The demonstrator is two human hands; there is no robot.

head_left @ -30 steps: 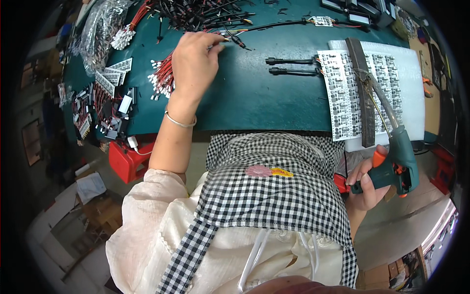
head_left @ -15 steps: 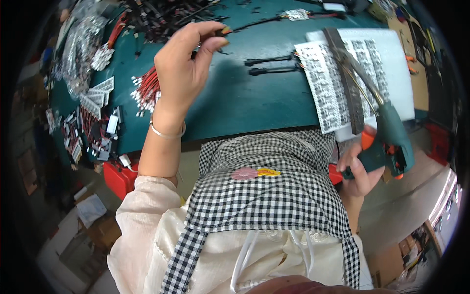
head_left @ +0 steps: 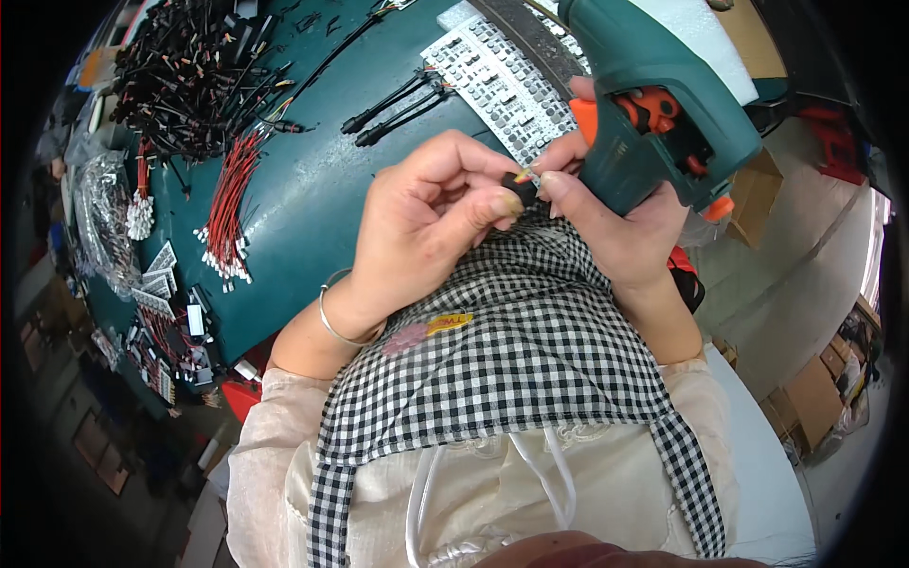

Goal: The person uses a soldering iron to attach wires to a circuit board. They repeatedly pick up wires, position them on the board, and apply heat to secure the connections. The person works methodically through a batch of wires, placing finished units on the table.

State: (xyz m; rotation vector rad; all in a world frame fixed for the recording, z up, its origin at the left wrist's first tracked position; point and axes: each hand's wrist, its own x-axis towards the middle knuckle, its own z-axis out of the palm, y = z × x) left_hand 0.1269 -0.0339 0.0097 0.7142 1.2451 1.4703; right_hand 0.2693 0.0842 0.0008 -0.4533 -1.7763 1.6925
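Front end of green gun-shaped tool (head_left: 620, 47) cut off by top edge; R hand (head_left: 630, 232) partly hidden behind its body. Small black pc (head_left: 514, 189) mostly covered by L hand (head_left: 426, 218) fingers, type n/c; yellow/red bits at its end tiny, can't tell if bare wire. Tool: dk green housing, orange trigger (head_left: 585, 121), opening in side w/ orange + dark parts inside, tilted over front edge of surface (head_left: 308, 194). Black pc: short, dark, held in front of apron (head_left: 483, 369), near R fingertips.

L hand: thumb + index together, clamped on black pc. R hand: closed round tool handle, thumb + index tips right by pc's end; can't tell if they pinch a wire.

Also on surface: white PCB panel (head_left: 478, 80) w/ dark bar (head_left: 530, 43) across, 2 black leads (head_left: 393, 102) beside it, red wires w/ white plugs (head_left: 230, 204), black cable pile (head_left: 189, 76), top cut off.
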